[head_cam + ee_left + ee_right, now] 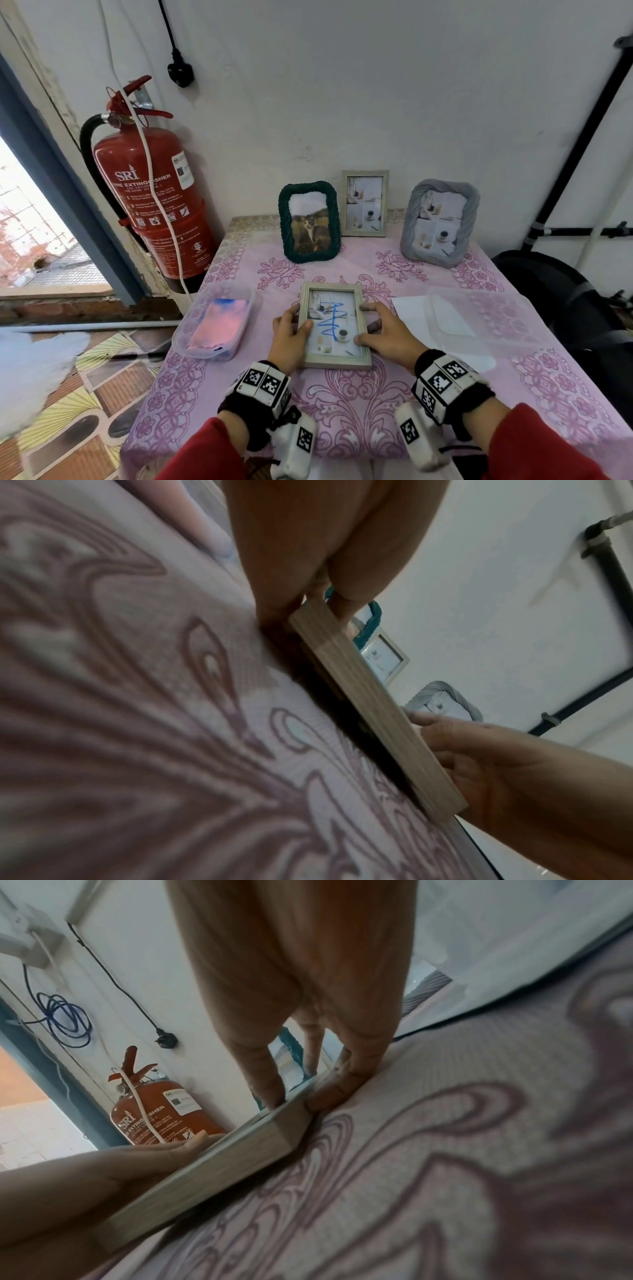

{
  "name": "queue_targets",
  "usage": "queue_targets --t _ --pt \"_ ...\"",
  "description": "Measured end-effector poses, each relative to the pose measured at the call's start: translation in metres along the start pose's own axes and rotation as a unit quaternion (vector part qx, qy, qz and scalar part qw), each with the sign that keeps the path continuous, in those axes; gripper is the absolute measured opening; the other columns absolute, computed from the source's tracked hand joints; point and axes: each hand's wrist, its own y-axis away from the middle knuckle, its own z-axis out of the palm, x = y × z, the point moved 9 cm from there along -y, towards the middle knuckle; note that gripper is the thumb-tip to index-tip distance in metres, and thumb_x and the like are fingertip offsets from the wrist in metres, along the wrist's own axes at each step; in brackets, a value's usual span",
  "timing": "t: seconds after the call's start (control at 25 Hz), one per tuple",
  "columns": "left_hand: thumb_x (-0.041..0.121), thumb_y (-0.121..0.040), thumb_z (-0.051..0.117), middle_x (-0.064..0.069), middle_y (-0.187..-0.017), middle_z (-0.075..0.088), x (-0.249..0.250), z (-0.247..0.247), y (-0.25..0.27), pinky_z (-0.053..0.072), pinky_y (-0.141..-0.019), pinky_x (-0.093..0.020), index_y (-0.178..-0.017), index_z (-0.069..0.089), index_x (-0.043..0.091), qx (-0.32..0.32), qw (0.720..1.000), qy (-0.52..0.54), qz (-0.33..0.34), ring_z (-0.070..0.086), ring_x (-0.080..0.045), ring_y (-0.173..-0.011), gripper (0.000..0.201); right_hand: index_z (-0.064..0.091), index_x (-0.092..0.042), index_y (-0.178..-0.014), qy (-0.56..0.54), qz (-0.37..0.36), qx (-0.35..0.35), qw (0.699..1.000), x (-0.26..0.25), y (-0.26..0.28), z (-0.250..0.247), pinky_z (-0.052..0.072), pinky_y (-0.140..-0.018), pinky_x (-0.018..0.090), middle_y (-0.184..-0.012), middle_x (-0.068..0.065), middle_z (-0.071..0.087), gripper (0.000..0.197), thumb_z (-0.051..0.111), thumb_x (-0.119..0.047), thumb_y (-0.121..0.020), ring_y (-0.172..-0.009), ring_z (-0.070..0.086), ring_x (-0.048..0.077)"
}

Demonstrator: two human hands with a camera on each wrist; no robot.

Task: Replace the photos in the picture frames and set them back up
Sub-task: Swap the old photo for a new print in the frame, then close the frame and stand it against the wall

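Hidden or unclear:
- Underside and back of pale wooden rectangular picture frame (334,327): out of sight, face up near middle of tabletop (394,411) under pink floral cloth.
- Photo in that frame: partly covered by blue scribble (331,321); still-life detail too small to read.
- Contents of clear plastic tub (214,320) at left: pink and blue, blurred through the wall; cloth or paper, cannot tell.
- Clear plastic lid (479,317) at right: nearly invisible against cloth; white sheet (409,308) beneath, partly overlapped.
- Wrist views: mostly filled by palms and blurred cloth.

Hands:
- Left hand (290,334): pinching the frame's left rail, thumb over the front, fingers down the outer edge.
- Right hand (387,334): pinching the right rail, thumb on the front edge, fingers spread along the side.

Surroundings:
- Far row, upright: dark green rope-wrapped frame with cat photo (310,222) left; slim pale wooden frame (364,202) middle, against wall; grey ribbed fabric frame (439,222) right.
- Red fire extinguisher (154,202) on wall far left, crossed by white cable (154,192).
- Black tripod legs (579,150) far right.
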Motion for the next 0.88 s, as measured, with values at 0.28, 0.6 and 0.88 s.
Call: queue_targets --t 0.28,0.6,0.88 --pt "0.017 -0.087 0.062 -0.014 -0.125 0.036 -0.002 -0.007 -0.006 0.036 -0.109 -0.040 -0.137 0.042 0.014 -0.003 0.995 -0.103 0.001 0.048 -0.030 -0.117 0.054 0.039 -0.014 -0.134 0.031 0.000 0.001 1.000 0.003 -0.005 -0.005 0.046 -0.079 0.028 -0.077 0.000 0.052 0.067 0.074 -0.012 -0.077 -0.082 0.054 0.018" --pt "0.002 -0.088 0.055 -0.005 -0.112 0.056 0.052 -0.079 0.003 0.043 -0.083 -0.016 -0.123 0.053 0.016 0.066 0.985 -0.097 0.130 0.055 -0.015 -0.100 0.038 0.048 -0.014 -0.128 0.015 0.008 -0.007 1.000 0.015 -0.011 -0.008 0.051 -0.085 0.034 -0.079 -0.002 0.053 0.065 0.080 -0.022 -0.072 -0.079 0.055 0.013" --pt "0.010 -0.082 0.068 -0.008 -0.130 0.055 0.012 -0.138 -0.025 0.039 -0.099 -0.030 -0.124 0.058 0.012 -0.044 0.931 -0.362 -0.006 0.052 -0.025 -0.117 0.044 0.048 -0.015 -0.130 0.024 -0.004 -0.016 1.000 0.019 -0.015 -0.008 0.045 -0.072 0.021 -0.081 -0.001 0.055 0.069 0.080 -0.029 -0.071 -0.077 0.055 0.010"
